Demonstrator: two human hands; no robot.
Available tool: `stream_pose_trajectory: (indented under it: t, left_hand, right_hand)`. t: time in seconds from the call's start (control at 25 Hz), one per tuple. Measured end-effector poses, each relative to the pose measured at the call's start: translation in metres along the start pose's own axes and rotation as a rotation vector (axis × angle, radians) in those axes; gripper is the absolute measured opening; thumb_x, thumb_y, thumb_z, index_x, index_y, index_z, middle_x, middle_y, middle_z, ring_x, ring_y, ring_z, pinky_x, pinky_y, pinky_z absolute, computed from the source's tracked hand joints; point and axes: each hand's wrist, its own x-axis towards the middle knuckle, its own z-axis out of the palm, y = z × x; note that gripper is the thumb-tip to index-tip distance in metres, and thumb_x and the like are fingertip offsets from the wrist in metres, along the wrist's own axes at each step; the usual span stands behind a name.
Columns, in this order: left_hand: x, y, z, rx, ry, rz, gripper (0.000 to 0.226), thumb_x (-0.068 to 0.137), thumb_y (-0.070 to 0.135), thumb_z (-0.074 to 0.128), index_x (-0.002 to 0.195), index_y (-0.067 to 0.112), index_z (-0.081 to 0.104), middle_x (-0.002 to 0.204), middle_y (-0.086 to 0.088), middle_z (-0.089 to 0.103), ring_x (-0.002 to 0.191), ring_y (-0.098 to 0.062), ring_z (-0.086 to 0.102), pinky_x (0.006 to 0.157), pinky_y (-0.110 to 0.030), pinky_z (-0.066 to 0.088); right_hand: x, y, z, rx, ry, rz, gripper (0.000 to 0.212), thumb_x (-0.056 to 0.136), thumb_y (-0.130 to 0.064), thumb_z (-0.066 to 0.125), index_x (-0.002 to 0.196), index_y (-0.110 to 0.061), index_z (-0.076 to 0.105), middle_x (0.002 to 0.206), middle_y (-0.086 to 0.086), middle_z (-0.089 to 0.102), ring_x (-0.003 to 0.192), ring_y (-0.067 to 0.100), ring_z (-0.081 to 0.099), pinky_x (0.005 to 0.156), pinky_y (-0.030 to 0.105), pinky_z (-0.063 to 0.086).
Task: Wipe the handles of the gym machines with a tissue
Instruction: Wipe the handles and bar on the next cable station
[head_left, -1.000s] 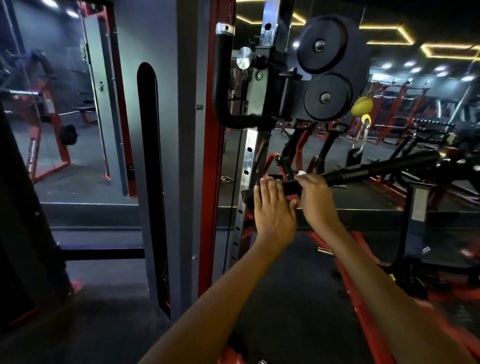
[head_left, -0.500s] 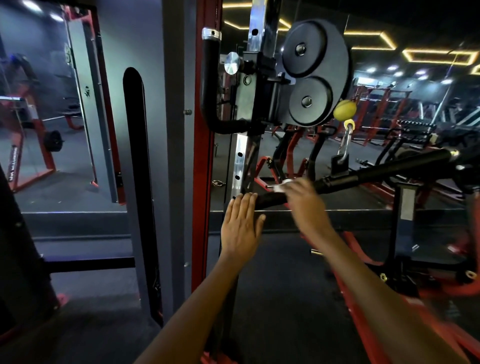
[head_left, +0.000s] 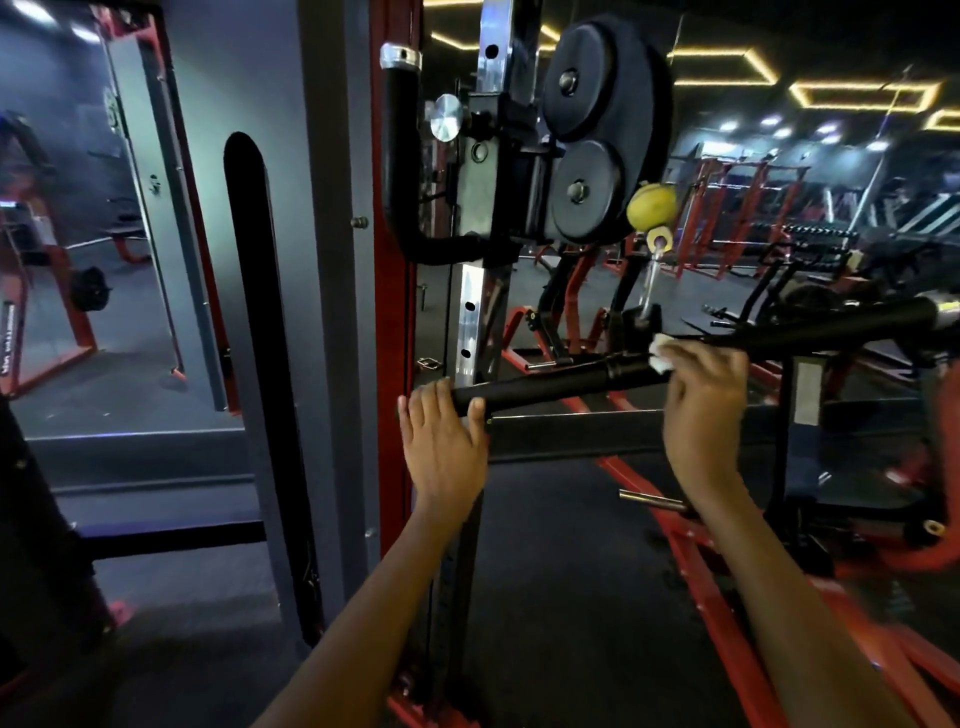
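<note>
moved: right hand (head_left: 702, 400) has slid the tissue (head_left: 661, 353) rightward along the bar (head_left: 571, 382) since the frame a second ago, away from the left hand (head_left: 441, 441); the two were side by side then, now well apart.
left grip: fingers straight over the bar's near end, thumb against it, steadying more than grasping; not curled round.
right grip: clenched round the bar with the tissue pinched against it; white wad shows just left of the fingers.
bar axis: runs from the left grip up and to the right, passing through the right grip and on to the far end (head_left: 893, 314).
unwiped side: judged to lie right of the right grip, so the next stroke likely goes that way.
nearer hand: right, already on it.
risk: tissue may bunch and slip out.
</note>
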Motion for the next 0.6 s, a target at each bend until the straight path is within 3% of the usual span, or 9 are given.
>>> stream_pose_trajectory:
  t: [0.04, 0.12, 0.24, 0.36, 0.4, 0.44, 0.52, 0.6]
  left_hand:
    - [0.011, 0.02, 0.003, -0.027, -0.019, 0.006, 0.08, 0.097, 0.06, 0.002, 0.141, 0.007, 0.041, 0.144, -0.013, 0.045, 0.142, -0.025, 0.029, 0.12, -0.039, 0.004]
    - [0.028, 0.067, 0.015, -0.045, -0.096, 0.185, 0.066, 0.101, 0.051, 0.014, 0.14, 0.007, 0.044, 0.142, -0.013, 0.049, 0.14, -0.029, 0.033, 0.12, -0.049, 0.011]
    - [0.047, 0.095, 0.031, 0.076, -0.038, 0.367, 0.055, 0.101, 0.044, 0.023, 0.123, 0.01, 0.061, 0.117, -0.011, 0.064, 0.124, -0.034, 0.049, 0.116, -0.053, 0.017]
    - [0.062, 0.083, 0.033, 0.091, 0.044, 0.455, 0.052, 0.102, 0.043, 0.023, 0.109, 0.015, 0.067, 0.106, -0.005, 0.066, 0.119, -0.029, 0.053, 0.115, -0.047, 0.015]
    - [0.064, 0.08, 0.033, 0.085, 0.063, 0.461, 0.054, 0.103, 0.044, 0.021, 0.106, 0.016, 0.067, 0.104, -0.003, 0.066, 0.117, -0.028, 0.054, 0.116, -0.045, 0.015]
    - [0.064, 0.078, 0.032, 0.084, 0.086, 0.454, 0.055, 0.103, 0.044, 0.019, 0.105, 0.017, 0.067, 0.102, -0.002, 0.065, 0.116, -0.027, 0.054, 0.116, -0.045, 0.015]
    - [0.058, 0.072, 0.032, 0.086, 0.136, 0.425, 0.05, 0.103, 0.043, 0.023, 0.103, 0.019, 0.067, 0.1, -0.001, 0.064, 0.112, -0.024, 0.053, 0.115, -0.045, 0.016]
    - [0.051, 0.06, 0.032, 0.062, 0.17, 0.401, 0.049, 0.103, 0.042, 0.024, 0.101, 0.019, 0.068, 0.098, -0.001, 0.063, 0.106, -0.024, 0.054, 0.114, -0.042, 0.014]
  right_hand:
    - [-0.001, -0.001, -0.001, 0.008, 0.015, 0.067, 0.032, 0.084, 0.0, 0.046, 0.11, 0.0, 0.066, 0.11, 0.014, 0.063, 0.102, 0.025, 0.047, 0.091, 0.019, 0.034]
    - [-0.006, -0.018, 0.008, 0.04, -0.042, 0.026, 0.032, 0.082, 0.005, 0.053, 0.111, -0.002, 0.066, 0.111, 0.015, 0.06, 0.103, 0.018, 0.043, 0.093, 0.015, 0.031]
    - [0.008, -0.003, 0.011, 0.082, -0.065, -0.048, 0.03, 0.077, 0.014, 0.058, 0.101, 0.002, 0.07, 0.103, 0.016, 0.063, 0.1, 0.022, 0.048, 0.09, 0.016, 0.032]
    - [0.027, 0.043, 0.01, 0.017, -0.059, 0.333, 0.034, 0.074, 0.018, 0.053, 0.098, 0.002, 0.07, 0.099, 0.021, 0.065, 0.096, 0.037, 0.058, 0.091, 0.03, 0.041]
    - [0.027, 0.045, 0.012, 0.014, -0.075, 0.378, 0.036, 0.073, 0.02, 0.051, 0.097, 0.003, 0.07, 0.097, 0.022, 0.066, 0.095, 0.038, 0.06, 0.09, 0.035, 0.045]
    - [0.025, 0.038, 0.015, 0.035, -0.088, 0.349, 0.038, 0.07, 0.023, 0.05, 0.095, 0.004, 0.071, 0.095, 0.021, 0.067, 0.094, 0.036, 0.06, 0.088, 0.035, 0.046]
    - [0.012, 0.023, 0.013, 0.087, -0.065, 0.193, 0.039, 0.068, 0.025, 0.053, 0.094, 0.003, 0.071, 0.095, 0.017, 0.066, 0.095, 0.026, 0.055, 0.087, 0.024, 0.04]
    - [0.01, 0.022, -0.008, 0.057, -0.002, 0.044, 0.031, 0.073, 0.017, 0.061, 0.096, -0.001, 0.071, 0.095, 0.013, 0.065, 0.095, 0.02, 0.048, 0.085, 0.021, 0.037]
